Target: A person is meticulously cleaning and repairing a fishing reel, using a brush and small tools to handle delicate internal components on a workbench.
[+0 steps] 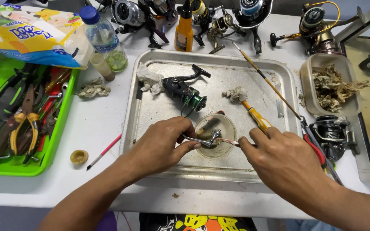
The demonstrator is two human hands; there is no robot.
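My left hand (161, 143) pinches a curved silver metal reel part (202, 140) over a small clear round dish (216, 133) on a metal tray (150, 111). My right hand (279, 156) holds a thin brush with a striped handle (228, 141), its tip against that part. A black fishing reel body (185, 92) lies on the tray just beyond the dish. A yellow-handled screwdriver (257, 117) lies beside my right hand.
A green tray of pliers and tools (26, 124) is at left. A clear tub of dirty rags (330, 85) and a dark reel (332, 132) sit at right. Several reels, an orange bottle (184, 30) and a water bottle (103, 36) line the back. A long brush (266, 81) crosses the metal tray.
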